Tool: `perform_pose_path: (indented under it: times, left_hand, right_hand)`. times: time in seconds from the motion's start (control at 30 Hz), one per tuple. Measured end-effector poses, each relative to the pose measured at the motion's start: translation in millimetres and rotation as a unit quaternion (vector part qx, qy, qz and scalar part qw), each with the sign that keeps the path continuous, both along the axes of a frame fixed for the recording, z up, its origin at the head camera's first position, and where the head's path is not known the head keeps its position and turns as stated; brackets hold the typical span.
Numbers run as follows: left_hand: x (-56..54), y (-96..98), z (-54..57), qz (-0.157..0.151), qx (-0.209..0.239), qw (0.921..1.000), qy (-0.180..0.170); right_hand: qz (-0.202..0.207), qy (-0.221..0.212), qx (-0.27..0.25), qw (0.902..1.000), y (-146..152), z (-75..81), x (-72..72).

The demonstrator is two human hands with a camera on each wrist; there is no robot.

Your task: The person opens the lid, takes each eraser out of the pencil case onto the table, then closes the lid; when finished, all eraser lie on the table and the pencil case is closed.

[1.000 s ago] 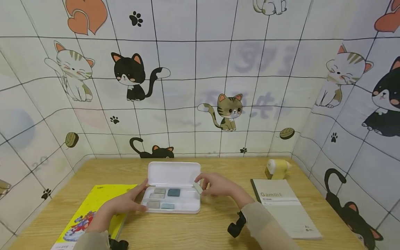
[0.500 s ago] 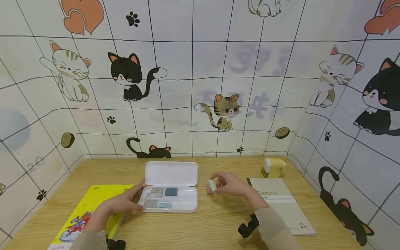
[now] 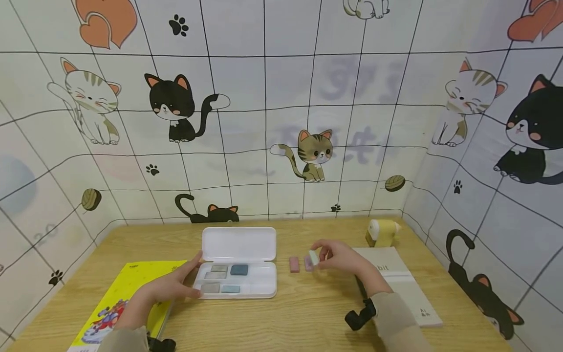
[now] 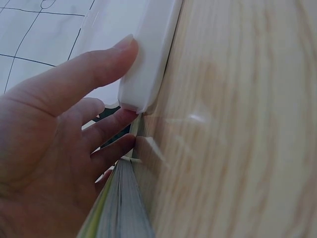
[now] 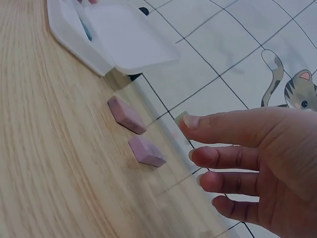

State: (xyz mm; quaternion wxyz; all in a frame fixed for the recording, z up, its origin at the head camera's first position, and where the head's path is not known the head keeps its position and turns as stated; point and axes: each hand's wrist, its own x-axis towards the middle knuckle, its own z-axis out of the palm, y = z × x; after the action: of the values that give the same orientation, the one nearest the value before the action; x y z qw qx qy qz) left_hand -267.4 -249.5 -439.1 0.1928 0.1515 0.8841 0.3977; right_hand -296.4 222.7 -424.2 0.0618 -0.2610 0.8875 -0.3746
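Note:
In the head view a white pencil case (image 3: 259, 288) lies with its lid (image 3: 239, 243) raised. It holds several small grey and blue eraser-like blocks (image 3: 239, 270). My left hand (image 3: 169, 286) rests at the case's left end, thumb against its front side, fingers spread along the end. My right hand (image 3: 340, 256) pinches a pale green eraser (image 3: 313, 257) between thumb and fingertips, mostly hidden by the thumb in the right wrist view. Just below it lie a pink eraser (image 5: 126, 115) and a lilac eraser (image 5: 146, 151), side by side on the table.
A yellow book (image 3: 132, 283) lies left, partly under my left forearm. A notebook (image 3: 413, 288) lies right, partly behind my right forearm. A yellow and white object (image 3: 382, 232) stands at the back right. Cat-print cloth (image 3: 246, 122) closes off the table's back and sides.
My right hand has carried the pale green eraser from the case's right edge rightward over the table. The pink and lilac erasers have come into sight. The left hand stays at the case.

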Motion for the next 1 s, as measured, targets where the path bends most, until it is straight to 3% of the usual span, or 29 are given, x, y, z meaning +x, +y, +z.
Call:
perform_pose_path:
  times: [0.53,1.0]
  left_hand:
    - [1.1,2.6,0.6,-0.008,0.003,1.0000,-0.001]
    - [0.9,-0.1,-1.0,0.006,0.015,0.9999,-0.001]
  right_hand:
    - [-0.035,-0.013,0.003,0.9993,15,-13.5,-2.3]
    - [-0.065,-0.015,0.013,0.9977,14,-24.2,-5.6]
